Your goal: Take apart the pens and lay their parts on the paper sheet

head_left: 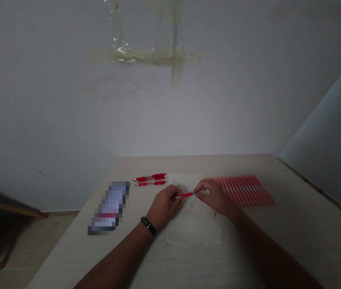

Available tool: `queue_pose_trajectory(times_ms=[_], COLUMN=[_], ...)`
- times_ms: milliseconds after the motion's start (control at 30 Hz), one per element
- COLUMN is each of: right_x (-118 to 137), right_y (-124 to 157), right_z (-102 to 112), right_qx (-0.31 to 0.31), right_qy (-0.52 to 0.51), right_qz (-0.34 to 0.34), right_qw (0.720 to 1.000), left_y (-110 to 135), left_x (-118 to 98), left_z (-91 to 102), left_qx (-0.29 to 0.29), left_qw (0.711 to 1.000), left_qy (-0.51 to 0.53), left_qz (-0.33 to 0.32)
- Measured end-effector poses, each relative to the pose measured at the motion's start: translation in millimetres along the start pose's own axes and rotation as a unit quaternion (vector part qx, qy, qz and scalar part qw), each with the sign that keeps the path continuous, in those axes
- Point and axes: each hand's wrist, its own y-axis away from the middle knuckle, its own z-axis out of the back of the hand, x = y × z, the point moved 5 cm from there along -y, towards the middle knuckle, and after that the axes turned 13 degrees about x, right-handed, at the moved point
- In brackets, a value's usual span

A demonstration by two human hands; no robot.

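A red pen (pixel 187 194) is held level between my two hands, above a pale sheet on the table. My left hand (pixel 168 201), with a dark band on its wrist, pinches the pen's left part. The fingertips of my right hand (pixel 211 196) close on its right end, where a small greyish tip shows. Several red pens (pixel 150 178) with clear and silvery ends lie together beyond my left hand. Just right of my right hand spreads a neat row of pinkish-red pens or pen parts (pixel 248 190), partly hidden by that hand.
The pale sheet (pixel 192 235) lies flat on the wooden-look table (pixel 140 261). A pixelated, phone-shaped object (pixel 110 206) rests at the table's left. A wall (pixel 218 100) with yellowish tape stands behind the table, and another wall rises at the right. Dark furniture shows at the far left.
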Motion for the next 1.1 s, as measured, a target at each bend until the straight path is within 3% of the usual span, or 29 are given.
queue_pose_trajectory(times_ms=[400,700,1100], right_x=[0.9,5.5,2.0], right_y=[0.7,-0.1,2.3], right_z=[-2.3,-4.6,1.4], right_qx=[0.004,0.026,0.041], right_qy=[-0.025,0.081,0.033], right_qz=[-0.019,0.009,0.015], right_qw=[1.000,0.996,0.998], left_y=[0.6,1.3,0.8], left_x=[-1.6,-1.6,1.7], left_z=[-1.6,-2.2,-2.9], left_qx=[0.006,0.002,0.001], left_qw=[1.000,1.000,1.000], left_qy=[0.024,0.012,0.004], left_qz=[0.003,-0.003,0.005])
